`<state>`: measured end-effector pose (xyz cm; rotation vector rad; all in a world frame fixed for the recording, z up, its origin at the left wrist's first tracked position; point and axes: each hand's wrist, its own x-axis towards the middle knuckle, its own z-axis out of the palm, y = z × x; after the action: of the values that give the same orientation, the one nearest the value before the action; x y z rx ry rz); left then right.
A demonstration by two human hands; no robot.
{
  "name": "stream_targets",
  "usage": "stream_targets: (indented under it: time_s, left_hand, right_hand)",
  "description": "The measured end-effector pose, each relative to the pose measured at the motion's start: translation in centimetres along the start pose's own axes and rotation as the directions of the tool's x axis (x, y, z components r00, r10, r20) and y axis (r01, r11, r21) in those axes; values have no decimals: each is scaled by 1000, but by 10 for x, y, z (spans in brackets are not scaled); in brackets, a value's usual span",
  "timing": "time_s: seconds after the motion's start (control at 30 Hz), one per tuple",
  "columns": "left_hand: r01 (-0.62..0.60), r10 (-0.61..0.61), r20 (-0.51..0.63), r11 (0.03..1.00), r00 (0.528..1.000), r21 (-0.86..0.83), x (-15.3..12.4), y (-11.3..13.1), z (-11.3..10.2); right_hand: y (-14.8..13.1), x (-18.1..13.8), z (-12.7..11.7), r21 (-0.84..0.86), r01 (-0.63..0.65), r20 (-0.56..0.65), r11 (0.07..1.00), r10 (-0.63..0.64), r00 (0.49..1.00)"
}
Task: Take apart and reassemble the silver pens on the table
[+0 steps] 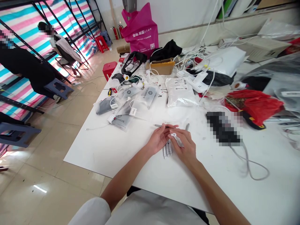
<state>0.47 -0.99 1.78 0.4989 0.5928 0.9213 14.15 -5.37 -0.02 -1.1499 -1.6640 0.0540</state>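
My left hand (158, 139) pinches a slim metal pen-like rod (161, 126) with a dark tip that points left. My right hand (184, 146) sits close beside it and holds a small white-and-silver piece (178, 140). Several silver cylinders (167, 149) lie on the white table (98, 150) beneath my hands. Another silver cylinder (187, 126) stands out just above my right fingers. My hands partly hide these parts. Clear plastic packets with grey pouches (126, 106) lie further up the table.
White cables, a sealed white bag (180, 92) and a red plastic bag (254, 106) crowd the far table. A pixelated black object (222, 128) trails a grey cable to my right. A seated person (63, 47) and a red stool (109, 69) are left of the table edge.
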Motion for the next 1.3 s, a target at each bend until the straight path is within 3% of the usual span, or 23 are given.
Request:
stream_targets:
  time_s: [0.33, 0.53, 0.8, 1.3]
  left_hand:
    - [-4, 4, 2, 1000, 1000, 5, -1, 6, 2]
    - [21, -21, -1, 1000, 1000, 21, -1, 4, 3]
    - [50, -50, 19, 998, 999, 36, 0, -2, 1]
    - [75, -76, 44, 997, 996, 32, -1, 0, 5]
  right_hand:
    - [-1, 0, -7, -13, -93, 6, 996, 93, 996]
    - [-3, 2, 0, 69, -58, 6, 996, 58, 998]
    - [5, 2, 0, -291, 28, 100, 956, 1, 995]
    - [1, 5, -2, -303, 77, 129, 950, -39, 991]
